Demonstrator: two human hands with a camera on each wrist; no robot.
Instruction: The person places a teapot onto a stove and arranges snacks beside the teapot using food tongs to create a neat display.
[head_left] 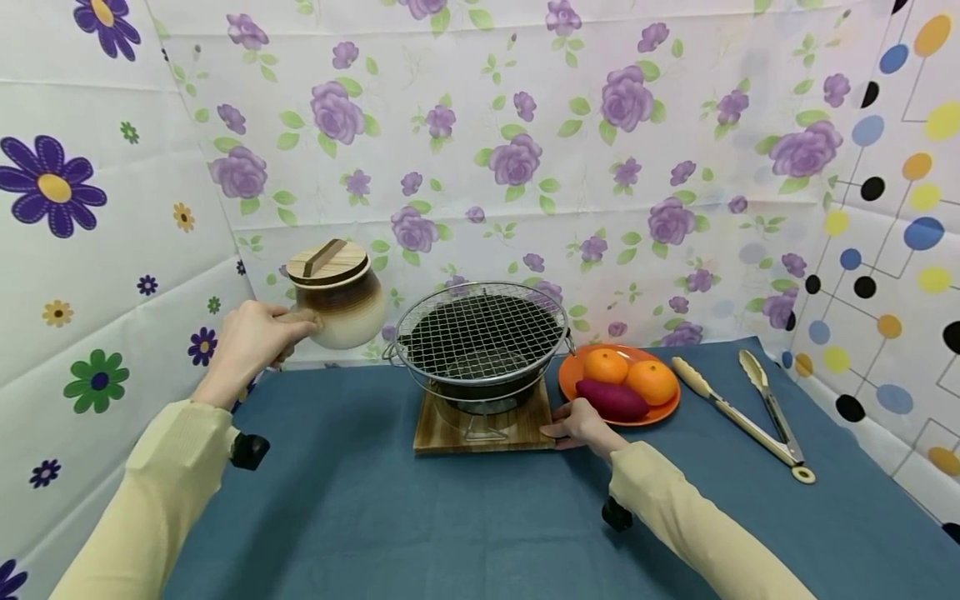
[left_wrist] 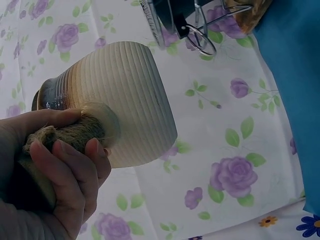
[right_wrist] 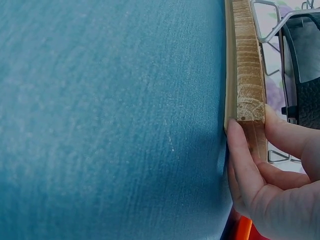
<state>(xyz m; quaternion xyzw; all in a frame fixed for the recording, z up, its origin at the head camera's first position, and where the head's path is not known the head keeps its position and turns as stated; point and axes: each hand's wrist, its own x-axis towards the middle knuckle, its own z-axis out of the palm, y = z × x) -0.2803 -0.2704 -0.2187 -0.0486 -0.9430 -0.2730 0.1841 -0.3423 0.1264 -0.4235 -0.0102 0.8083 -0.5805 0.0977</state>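
My left hand [head_left: 262,333] grips the rope-wrapped side handle [left_wrist: 92,132] of a ceramic pot [head_left: 348,312], brown at the top and cream below. The pot is held up above the table at the left, its wooden lid [head_left: 330,260] in place. At the centre stands a round charcoal grill with a wire grate [head_left: 487,333], set on a square wooden board [head_left: 450,429]. My right hand [head_left: 581,429] pinches the board's front right corner, thumb on top and fingers along the lower edge, as the right wrist view shows.
Right of the grill, an orange plate [head_left: 645,418] bears two oranges [head_left: 651,382] and a purple sweet potato [head_left: 611,400]. Farther right lie open tongs [head_left: 742,421] with beige tips. A flowered cloth wall [head_left: 450,167] closes off the back of the blue table [head_left: 375,517].
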